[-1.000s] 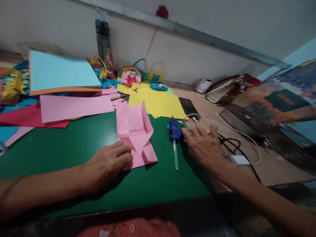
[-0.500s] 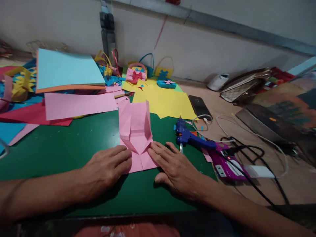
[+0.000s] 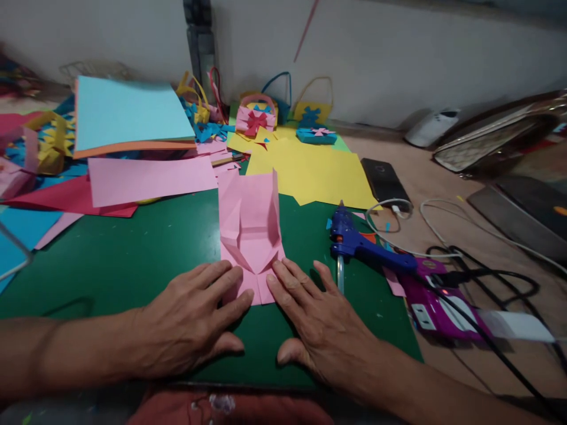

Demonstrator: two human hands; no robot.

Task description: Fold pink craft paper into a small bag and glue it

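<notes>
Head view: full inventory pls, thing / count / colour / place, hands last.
folded paper: 1, pink, centre of mat, far flaps raised
cutting mat: 1, green, under the work
glue gun: 1, blue, right edge of mat
phone: 1, black, beyond the glue gun
power strip: 1, purple, right of mat, cables plugged in
yellow sheet: 1, yellow, behind the folded paper
pink sheet: 1, pink, left rear of mat
paper stack: 1, light blue on top, orange under, left rear
paper baskets: several, pink, yellow, blue, by the wall
left hand: flat, fingertips on the near left edge of the folded paper
right hand: flat, fingertips on its near right edge
</notes>
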